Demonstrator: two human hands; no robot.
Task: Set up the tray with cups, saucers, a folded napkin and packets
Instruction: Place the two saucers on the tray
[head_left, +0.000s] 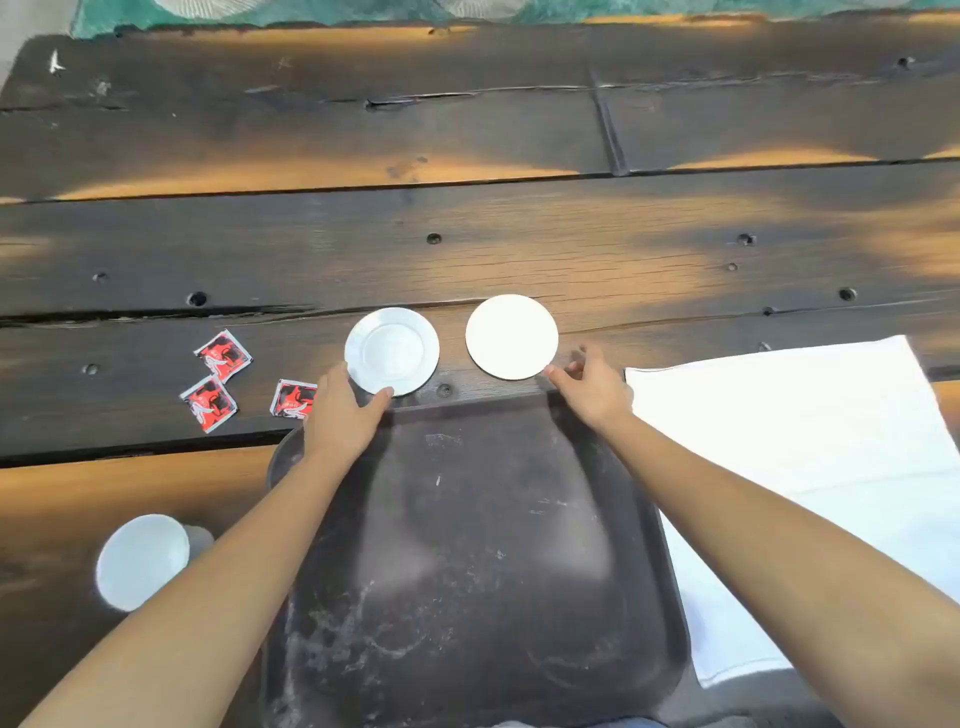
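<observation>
A dark scuffed tray (467, 561) lies in front of me with nothing on it. Just beyond its far edge sit two white saucers, the left saucer (392, 351) and the right saucer (511, 336). My left hand (343, 415) rests at the tray's far left corner, fingertips touching the left saucer's near rim. My right hand (592, 387) hovers at the far right corner, fingertips at the right saucer's near edge, fingers apart. Three red packets (223, 356) (209, 402) (293, 399) lie to the left. A white cup (143, 561) stands at lower left. A white napkin (810, 467) lies unfolded on the right.
The dark wooden plank table (467, 249) stretches far beyond the saucers, with cracks and bolt holes. A green patterned surface (363, 10) shows past the table's far edge.
</observation>
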